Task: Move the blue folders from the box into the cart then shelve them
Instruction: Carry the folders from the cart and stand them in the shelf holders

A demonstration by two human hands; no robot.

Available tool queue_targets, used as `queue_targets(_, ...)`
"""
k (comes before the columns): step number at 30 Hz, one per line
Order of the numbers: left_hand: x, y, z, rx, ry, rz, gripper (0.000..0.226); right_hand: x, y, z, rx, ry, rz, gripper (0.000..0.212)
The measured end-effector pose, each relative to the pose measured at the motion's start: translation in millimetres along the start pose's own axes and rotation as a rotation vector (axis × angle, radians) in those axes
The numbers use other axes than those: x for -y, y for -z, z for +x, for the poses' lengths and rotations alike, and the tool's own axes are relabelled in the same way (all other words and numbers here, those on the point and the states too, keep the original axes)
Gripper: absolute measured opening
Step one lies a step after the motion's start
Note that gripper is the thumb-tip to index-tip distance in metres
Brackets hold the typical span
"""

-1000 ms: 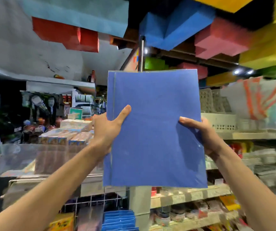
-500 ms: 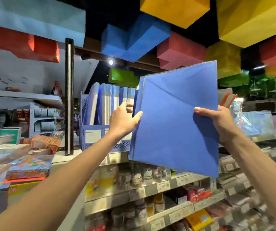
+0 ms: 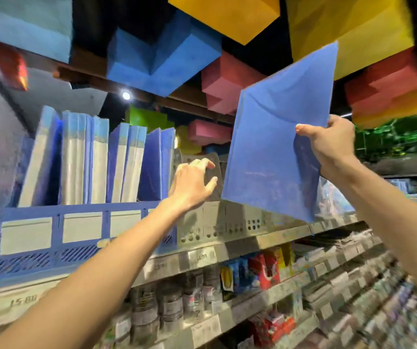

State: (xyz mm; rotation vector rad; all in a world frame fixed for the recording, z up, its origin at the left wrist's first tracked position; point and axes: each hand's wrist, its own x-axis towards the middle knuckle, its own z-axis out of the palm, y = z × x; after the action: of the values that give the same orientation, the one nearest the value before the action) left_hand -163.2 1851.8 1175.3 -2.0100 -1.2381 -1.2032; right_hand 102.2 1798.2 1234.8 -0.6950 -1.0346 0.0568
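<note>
Your right hand (image 3: pixel 328 144) pinched the blue folder (image 3: pixel 273 147) by its right edge, firmly enough that the sheet bowed a little around the grip. The folder hung tilted in the upper right of the frame, its lower corner over the grey rack (image 3: pixel 227 222) and clear of the shelf (image 3: pixel 278 239). Your left hand (image 3: pixel 189 185) was at frame centre with its fingers spread and grasping nothing, reaching at the grey divider just right of the shelved folders (image 3: pixel 127 162). Blur hid whether the fingertips touched it.

Those folders stood upright in the blue rack (image 3: pixel 51 238) at centre left, packed close, the last one leaning.

You were in the shelving step, with this folder not yet in a slot. The next move likely called for your left hand to steady the row or open a gap at its right end. Your right hand would then need to turn the folder upright and slide it down edge-first beside the last one.
</note>
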Motion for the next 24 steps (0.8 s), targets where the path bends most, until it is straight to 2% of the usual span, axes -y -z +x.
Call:
queue_targets(3, 7.8, -32.8, 29.8, 0.078, -0.037, 0.029, 0.036, -16.0, -16.1, 19.9, -0.058, 0.002, -0.088, 0.036)
queue_targets(5, 11.9, -52.6, 47.3, 0.112, -0.054, 0.061, 0.039, -30.1, -25.1, 35.8, -0.098, -0.007, -0.125, 0.035)
queue_targets(7, 14.5, -73.1, 59.7, 0.167, -0.079, 0.087, 0.041, -45.3, -34.5, 49.1, -0.081, -0.010, -0.119, 0.023)
queue_targets(9, 15.8, -96.7, 73.0, 0.210, -0.103, 0.122, 0.044, -64.4, -44.5, 67.5, -0.063, -0.003, -0.114, 0.024)
queue_targets(11, 17.0, -117.3, 85.3, 0.235, -0.114, 0.146, 0.046, -82.5, -55.2, 81.8, -0.061, 0.023, -0.113, 0.015)
queue_targets(14, 20.5, -144.7, 104.3, 0.264, -0.120, 0.170, 0.049, -103.8, -74.9, 98.0, -0.022, 0.030, -0.106, 0.019)
queue_targets(18, 30.6, -173.7, 121.7, 0.297, -0.118, 0.217, 0.053, -130.7, -98.5, 115.4, 0.017, 0.038, -0.070, 0.015)
queue_targets(21, 40.2, -190.1, 129.5, 0.341, -0.067, 0.272, 0.055, -154.7, -114.8, 132.3, 0.071, 0.044, -0.046, 0.011)
queue_targets(24, 47.0, -198.9, 136.6, 0.316, 0.000, 0.284, 0.056, -174.2, -125.5, 148.4, 0.106, 0.040, -0.028, 0.018)
